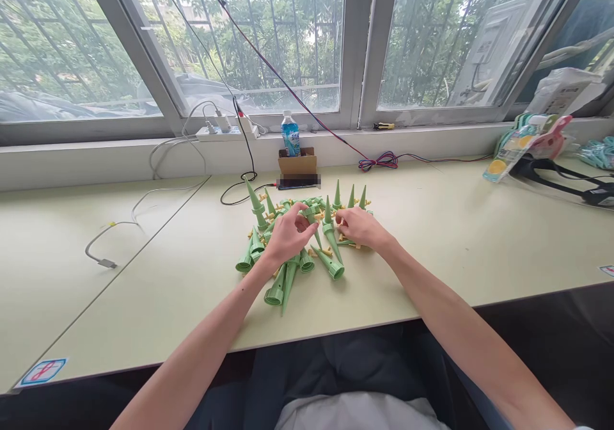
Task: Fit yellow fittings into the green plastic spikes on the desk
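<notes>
A pile of green plant watering spikes (330, 265) with small yellow valves lies on the table in front of me. My left hand (289, 233) is closed round one green watering spike (313, 215), its point slanting down to the right. My right hand (361, 226) rests at the right side of the pile with its fingertips pinched together; what they hold is hidden, though yellow bits show beside them. Between the hands another spike (330, 230) leans at a slant. Several spikes (352, 197) stand point up behind my right hand.
Behind the pile are a small cardboard box (297, 162), a dark phone-like device (298, 183) and a blue-labelled bottle (290, 134). A white cable (134, 222) crosses the left side of the table (182, 302). Packaged items and a black strap (551, 177) lie at the far right.
</notes>
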Motion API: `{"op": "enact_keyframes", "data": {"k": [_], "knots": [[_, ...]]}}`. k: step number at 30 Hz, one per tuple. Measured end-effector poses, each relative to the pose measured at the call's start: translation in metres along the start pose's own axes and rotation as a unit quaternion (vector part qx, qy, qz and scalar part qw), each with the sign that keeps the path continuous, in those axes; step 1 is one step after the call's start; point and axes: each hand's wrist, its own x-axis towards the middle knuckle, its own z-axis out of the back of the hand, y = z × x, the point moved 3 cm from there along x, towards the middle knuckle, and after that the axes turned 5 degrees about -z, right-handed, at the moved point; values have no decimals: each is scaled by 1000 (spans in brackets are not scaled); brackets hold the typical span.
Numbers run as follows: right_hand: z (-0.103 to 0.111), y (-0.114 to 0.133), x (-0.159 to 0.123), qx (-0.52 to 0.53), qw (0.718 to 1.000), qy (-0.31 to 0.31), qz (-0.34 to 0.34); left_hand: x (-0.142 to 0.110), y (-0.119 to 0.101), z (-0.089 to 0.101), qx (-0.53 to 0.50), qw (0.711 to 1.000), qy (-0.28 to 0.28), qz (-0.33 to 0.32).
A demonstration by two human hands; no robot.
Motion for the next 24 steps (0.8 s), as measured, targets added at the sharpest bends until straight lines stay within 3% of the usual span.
{"op": "enact_keyframes", "data": {"k": [12,24], "knots": [[-2,-1,1,-17,1000,-1,-7,0,3,-3,-149,988,28,2],[-2,-2,0,-14,1000,1,-11,0,-2,-1,-161,986,31,13]]}}
